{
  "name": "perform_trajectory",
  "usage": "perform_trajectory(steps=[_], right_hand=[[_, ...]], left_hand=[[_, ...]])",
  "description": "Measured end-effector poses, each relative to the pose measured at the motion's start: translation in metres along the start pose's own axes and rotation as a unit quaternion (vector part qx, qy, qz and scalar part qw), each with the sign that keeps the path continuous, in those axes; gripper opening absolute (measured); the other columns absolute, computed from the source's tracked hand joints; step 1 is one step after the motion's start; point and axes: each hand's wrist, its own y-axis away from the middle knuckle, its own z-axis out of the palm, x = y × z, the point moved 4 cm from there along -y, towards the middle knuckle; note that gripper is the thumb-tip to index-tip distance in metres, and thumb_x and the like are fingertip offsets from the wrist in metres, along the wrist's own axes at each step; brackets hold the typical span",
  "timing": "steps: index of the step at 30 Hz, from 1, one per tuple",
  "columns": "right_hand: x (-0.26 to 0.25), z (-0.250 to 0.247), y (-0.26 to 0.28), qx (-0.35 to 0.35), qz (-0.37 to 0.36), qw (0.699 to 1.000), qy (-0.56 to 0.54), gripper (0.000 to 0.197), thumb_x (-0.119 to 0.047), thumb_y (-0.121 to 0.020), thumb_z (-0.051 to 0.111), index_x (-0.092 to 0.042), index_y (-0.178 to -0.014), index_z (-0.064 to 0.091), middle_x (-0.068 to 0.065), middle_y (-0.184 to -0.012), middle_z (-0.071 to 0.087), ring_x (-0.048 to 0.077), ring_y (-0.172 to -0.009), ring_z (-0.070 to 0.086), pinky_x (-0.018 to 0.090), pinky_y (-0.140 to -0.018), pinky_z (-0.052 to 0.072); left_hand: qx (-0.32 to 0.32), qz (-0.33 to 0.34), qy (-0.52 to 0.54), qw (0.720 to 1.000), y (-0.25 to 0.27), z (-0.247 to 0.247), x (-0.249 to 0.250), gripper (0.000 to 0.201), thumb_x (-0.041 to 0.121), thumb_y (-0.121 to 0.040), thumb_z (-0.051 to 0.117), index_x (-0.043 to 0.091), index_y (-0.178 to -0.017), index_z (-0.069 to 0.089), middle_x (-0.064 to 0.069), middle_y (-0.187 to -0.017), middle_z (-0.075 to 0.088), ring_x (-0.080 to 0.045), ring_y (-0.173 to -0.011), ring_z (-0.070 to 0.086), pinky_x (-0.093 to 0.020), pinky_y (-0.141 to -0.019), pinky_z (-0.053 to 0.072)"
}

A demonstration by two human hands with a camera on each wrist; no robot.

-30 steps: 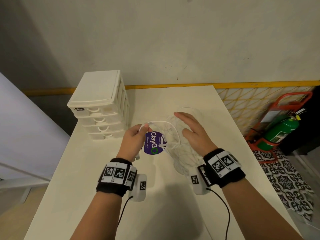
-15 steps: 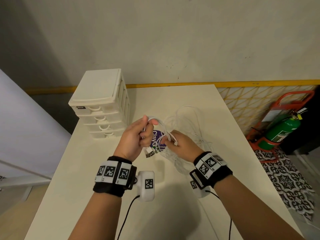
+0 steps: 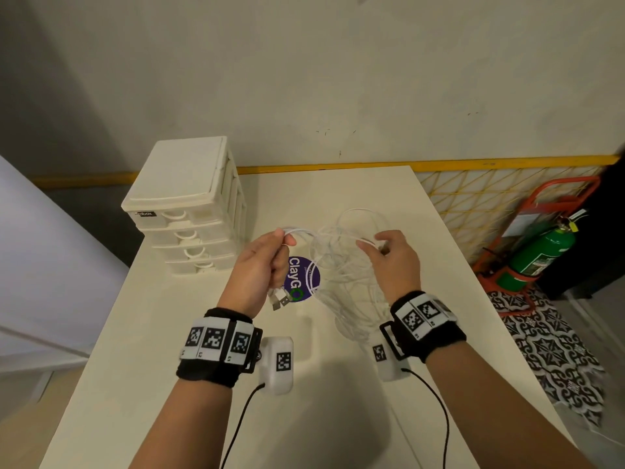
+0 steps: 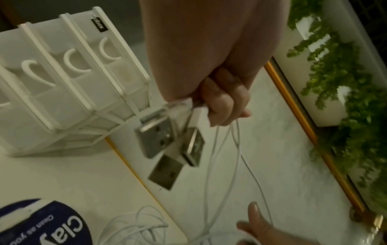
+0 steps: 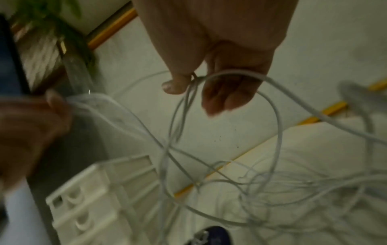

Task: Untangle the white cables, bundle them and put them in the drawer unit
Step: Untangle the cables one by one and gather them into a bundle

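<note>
A tangle of white cables [image 3: 348, 275] lies loosely heaped on the white table [image 3: 338, 401], partly lifted between my hands. My left hand [image 3: 282, 240] grips several strands in its curled fingers [image 4: 222, 102]. Three USB plugs [image 4: 167, 145] dangle below that fist. My right hand [image 3: 375, 243] is to the right of it and holds thin strands between thumb [image 5: 173, 84] and fingers, with loops [image 5: 272, 116] hanging under it. The white drawer unit [image 3: 189, 204] stands at the table's back left, all its drawers closed.
A round purple sticker [image 3: 301, 279] sits on the table under the cables. Off the table's right edge are a green fire extinguisher [image 3: 541, 255] on an orange stand and yellow mesh [image 3: 490, 198]. A wall runs behind the table.
My right hand has moved from beside the left hand out to the right, drawing strands apart. The left hand keeps its grip and has risen a little.
</note>
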Motion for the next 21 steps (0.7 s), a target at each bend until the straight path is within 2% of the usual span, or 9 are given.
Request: perform_trajectory(steps=[3,5,7,9,10,12,14,16,21], right_hand=[[-0.016,0.011,-0.001,-0.131,-0.01,0.988,-0.087,0.025,-0.018,-0.091,0.056,-0.01,-0.114,0.06,0.002,-0.08,0.065,0.016,-0.057,0.06,0.02,-0.061,0.049],[-0.033,0.021,0.005,-0.235,-0.043,0.967,-0.092,0.041,-0.011,-0.095,0.046,-0.019,-0.135,0.042,0.001,-0.084,0.066,0.006,-0.056,0.057,0.011,-0.06,0.044],[-0.046,0.027,0.013,-0.278,-0.09,0.954,-0.065,0.051,-0.012,-0.096,0.044,-0.025,-0.142,0.026,-0.003,-0.078,0.065,-0.003,-0.055,0.052,0.014,-0.064,0.04],[-0.051,0.03,0.017,-0.265,-0.13,0.954,-0.047,0.048,-0.018,-0.094,0.052,-0.019,-0.138,0.036,-0.004,-0.082,0.063,-0.005,-0.065,0.053,0.018,-0.071,0.04],[-0.051,0.029,0.017,-0.257,-0.141,0.955,-0.04,0.048,-0.021,-0.09,0.059,-0.017,-0.135,0.043,-0.004,-0.089,0.061,-0.001,-0.074,0.055,0.018,-0.074,0.041],[-0.048,0.028,0.016,-0.252,-0.159,0.955,-0.008,0.045,-0.016,-0.084,0.067,-0.015,-0.127,0.054,-0.002,-0.099,0.053,0.008,-0.087,0.054,0.01,-0.078,0.04],[-0.043,0.024,0.015,-0.227,-0.182,0.957,0.002,0.038,-0.004,-0.083,0.064,-0.014,-0.119,0.062,0.002,-0.097,0.047,0.011,-0.086,0.051,0.003,-0.075,0.039],[-0.039,0.017,0.013,-0.169,-0.209,0.963,-0.026,0.036,0.003,-0.08,0.063,-0.013,-0.111,0.065,0.003,-0.092,0.048,0.009,-0.08,0.052,0.005,-0.075,0.042],[-0.04,-0.002,0.012,-0.061,-0.257,0.963,-0.043,0.016,-0.012,-0.071,0.079,-0.013,-0.079,0.064,0.0,-0.08,0.058,0.005,-0.074,0.053,0.013,-0.071,0.043]], left_hand=[[0.03,0.007,-0.096,0.995,-0.002,0.001,-0.005,0.027,0.029,-0.099,0.044,0.014,-0.08,0.056,0.01,-0.045,0.033,-0.009,-0.037,0.025,-0.018,-0.036,0.022],[0.032,0.0,-0.157,0.987,-0.003,0.004,-0.01,0.023,0.033,-0.093,0.056,0.014,-0.081,0.058,0.011,-0.044,0.044,-0.007,-0.036,0.036,-0.016,-0.037,0.03],[0.025,-0.004,-0.169,0.985,-0.003,0.008,-0.015,0.025,0.032,-0.085,0.067,0.008,-0.088,0.062,0.005,-0.058,0.064,-0.008,-0.049,0.059,-0.016,-0.051,0.046],[0.025,-0.004,-0.154,0.988,-0.002,0.013,-0.018,0.028,0.029,-0.081,0.072,0.005,-0.095,0.066,-0.008,-0.079,0.073,-0.019,-0.073,0.07,-0.028,-0.069,0.054],[0.04,-0.001,-0.136,0.99,-0.001,0.014,-0.017,0.025,0.025,-0.081,0.072,0.004,-0.094,0.067,-0.006,-0.076,0.073,-0.017,-0.071,0.07,-0.025,-0.066,0.053],[0.108,0.008,-0.098,0.989,0.0,0.007,-0.009,0.014,0.021,-0.087,0.065,0.007,-0.087,0.066,0.009,-0.049,0.061,-0.001,-0.045,0.056,-0.012,-0.048,0.042],[0.182,0.004,-0.079,0.98,-0.001,-0.011,-0.005,0.02,0.027,-0.093,0.056,0.012,-0.085,0.066,0.014,-0.036,0.042,0.001,-0.033,0.037,-0.012,-0.036,0.031],[0.23,-0.001,-0.069,0.971,-0.004,-0.031,-0.005,0.026,0.034,-0.095,0.053,0.016,-0.08,0.066,0.014,-0.037,0.034,-0.004,-0.033,0.028,-0.016,-0.035,0.026],[0.284,-0.004,-0.095,0.954,-0.005,-0.051,-0.011,0.027,0.033,-0.093,0.056,0.017,-0.074,0.067,0.01,-0.038,0.037,-0.012,-0.042,0.033,-0.023,-0.045,0.027]])
